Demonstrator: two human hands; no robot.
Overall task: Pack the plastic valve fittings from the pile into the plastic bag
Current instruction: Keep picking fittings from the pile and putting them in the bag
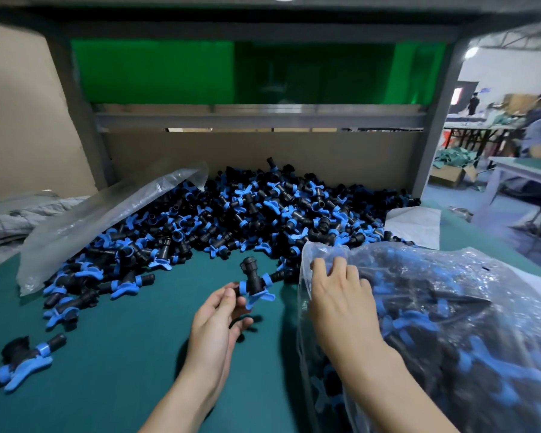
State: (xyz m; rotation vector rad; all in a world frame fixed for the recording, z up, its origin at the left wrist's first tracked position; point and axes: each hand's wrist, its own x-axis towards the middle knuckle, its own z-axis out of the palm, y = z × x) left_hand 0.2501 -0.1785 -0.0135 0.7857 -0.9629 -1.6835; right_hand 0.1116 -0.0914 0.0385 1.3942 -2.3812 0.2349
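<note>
A big pile of black valve fittings with blue handles (231, 214) covers the back of the green table. My left hand (219, 320) holds one such valve fitting (253, 284) by its black stem, just above the table in front of the pile. My right hand (338, 295) grips the rim of a clear plastic bag (450, 323) at the right, which holds several fittings. The bag's mouth faces left, close to the held fitting.
A flat empty clear bag (100, 220) lies over the pile's left side. A loose fitting (22, 360) lies at the table's left front. A white sheet (416, 223) sits behind the filled bag. A grey frame post (434, 126) stands at the right; a person sits beyond it.
</note>
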